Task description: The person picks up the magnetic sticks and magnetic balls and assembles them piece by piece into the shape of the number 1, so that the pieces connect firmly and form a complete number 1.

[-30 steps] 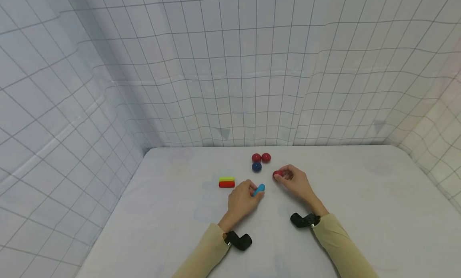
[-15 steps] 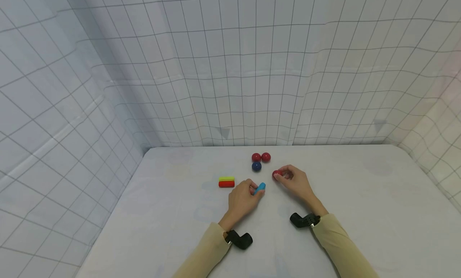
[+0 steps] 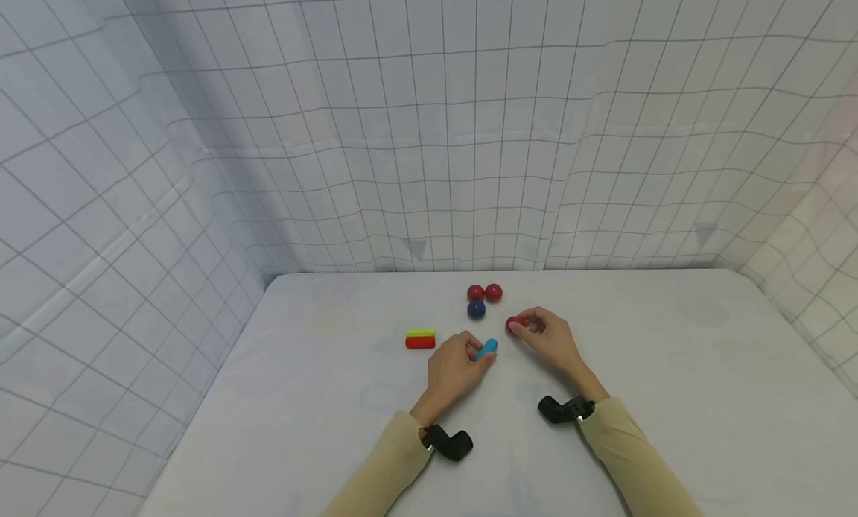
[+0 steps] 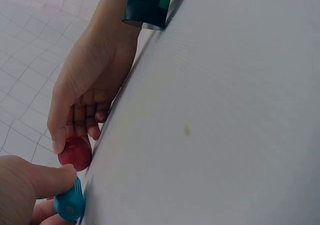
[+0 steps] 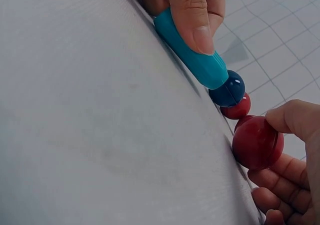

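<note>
My left hand (image 3: 450, 368) pinches a short light-blue ribbed cylinder (image 5: 187, 55) between thumb and fingers, just above or on the white table. To its right, my right hand (image 3: 551, 342) holds a glossy red ball (image 5: 256, 144) by thumb and fingertips; a seam runs round the ball. The left wrist view shows the blue cylinder's end (image 4: 70, 207) close to the red ball (image 4: 75, 157). A small gap separates the two in the head view.
Beyond the hands, two red balls (image 3: 494, 293) and a dark blue ball (image 3: 477, 310) sit close together. Left of the left hand lie a yellow cylinder (image 3: 420, 332) and a red cylinder (image 3: 420, 343), side by side. Grid-patterned curtains (image 3: 456, 167) stand behind the table.
My left hand has shifted slightly right and forward with the light-blue cylinder, nearer the held red ball. The right hand has hardly moved.
</note>
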`<state>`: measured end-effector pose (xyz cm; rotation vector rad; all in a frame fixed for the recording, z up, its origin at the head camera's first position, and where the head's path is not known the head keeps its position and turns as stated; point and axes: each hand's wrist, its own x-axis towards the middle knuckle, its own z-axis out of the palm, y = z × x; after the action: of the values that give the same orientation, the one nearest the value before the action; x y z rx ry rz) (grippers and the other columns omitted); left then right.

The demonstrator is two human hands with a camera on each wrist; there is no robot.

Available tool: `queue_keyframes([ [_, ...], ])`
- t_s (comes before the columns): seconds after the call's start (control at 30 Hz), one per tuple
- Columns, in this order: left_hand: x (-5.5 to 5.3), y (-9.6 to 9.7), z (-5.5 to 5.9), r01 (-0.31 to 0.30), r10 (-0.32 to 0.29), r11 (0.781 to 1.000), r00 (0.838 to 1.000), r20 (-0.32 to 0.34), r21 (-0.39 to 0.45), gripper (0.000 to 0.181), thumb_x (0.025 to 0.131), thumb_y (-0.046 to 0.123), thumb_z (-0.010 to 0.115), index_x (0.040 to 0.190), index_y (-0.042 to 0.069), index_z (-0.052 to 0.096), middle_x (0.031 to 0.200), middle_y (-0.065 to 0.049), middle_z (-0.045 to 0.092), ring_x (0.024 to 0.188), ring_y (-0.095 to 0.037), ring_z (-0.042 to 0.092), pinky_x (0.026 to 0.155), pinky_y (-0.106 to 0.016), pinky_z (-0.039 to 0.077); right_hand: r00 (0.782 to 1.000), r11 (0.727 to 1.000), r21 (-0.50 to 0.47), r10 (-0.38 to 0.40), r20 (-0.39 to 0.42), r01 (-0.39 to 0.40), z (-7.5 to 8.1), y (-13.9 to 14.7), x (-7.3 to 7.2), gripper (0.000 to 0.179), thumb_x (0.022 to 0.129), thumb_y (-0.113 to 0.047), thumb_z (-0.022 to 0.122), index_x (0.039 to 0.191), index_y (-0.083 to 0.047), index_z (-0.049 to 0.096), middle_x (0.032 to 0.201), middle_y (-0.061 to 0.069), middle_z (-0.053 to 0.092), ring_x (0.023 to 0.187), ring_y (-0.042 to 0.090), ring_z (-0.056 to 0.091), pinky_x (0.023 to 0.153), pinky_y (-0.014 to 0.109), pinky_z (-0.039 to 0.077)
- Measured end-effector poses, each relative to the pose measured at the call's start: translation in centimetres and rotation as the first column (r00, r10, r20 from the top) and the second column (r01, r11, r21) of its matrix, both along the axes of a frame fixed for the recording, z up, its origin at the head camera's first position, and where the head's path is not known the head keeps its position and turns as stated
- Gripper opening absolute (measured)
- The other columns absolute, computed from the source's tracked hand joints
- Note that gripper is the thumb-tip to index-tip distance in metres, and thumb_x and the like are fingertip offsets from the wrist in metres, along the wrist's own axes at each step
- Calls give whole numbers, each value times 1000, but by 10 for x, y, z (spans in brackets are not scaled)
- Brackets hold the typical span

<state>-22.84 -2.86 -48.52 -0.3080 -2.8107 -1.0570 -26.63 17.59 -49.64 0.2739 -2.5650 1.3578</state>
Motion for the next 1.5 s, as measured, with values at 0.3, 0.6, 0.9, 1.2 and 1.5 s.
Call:
queue_keyframes([
  [0.3,-3,1,-1,-3,3,1000,1000,-18,12,25,81,40,73,88,17,65,71,10,55,63,-5,52,53,-25,40,1000,1000,3,-8,1,8,0,-2,0,25,86,-25,71,100,-4,66,83,2,63,77,17,55,67,32,42],
  [0.6,-5,5,-4,-14,14,1000,1000,-11,17,24,81,39,74,88,17,64,70,10,54,60,-5,50,53,-25,38,1000,1000,-2,-17,20,17,2,-4,1,25,86,-24,71,100,-4,65,83,3,62,77,18,54,68,32,42],
  [0.9,-5,6,-6,-16,17,1000,998,-64,10,24,80,37,74,87,17,63,70,10,53,60,-5,49,53,-24,37,1000,1000,-7,-17,24,17,-1,-3,0,25,86,-24,71,100,-4,65,83,3,63,76,17,54,68,31,42],
  [1.2,-4,9,-5,-14,14,1000,999,-29,-6,24,81,39,74,88,19,63,72,10,54,62,-5,50,55,-24,38,999,999,-33,-14,36,15,-2,-3,0,25,87,-25,70,100,-5,65,83,2,62,77,17,54,68,30,41],
  [1.5,-4,12,-5,-16,16,1000,999,-32,0,25,81,39,74,88,18,63,72,10,54,62,-6,51,55,-25,38,999,999,-34,-3,39,5,-2,-2,2,25,87,-25,70,100,-5,65,85,3,63,78,17,55,69,31,42],
])
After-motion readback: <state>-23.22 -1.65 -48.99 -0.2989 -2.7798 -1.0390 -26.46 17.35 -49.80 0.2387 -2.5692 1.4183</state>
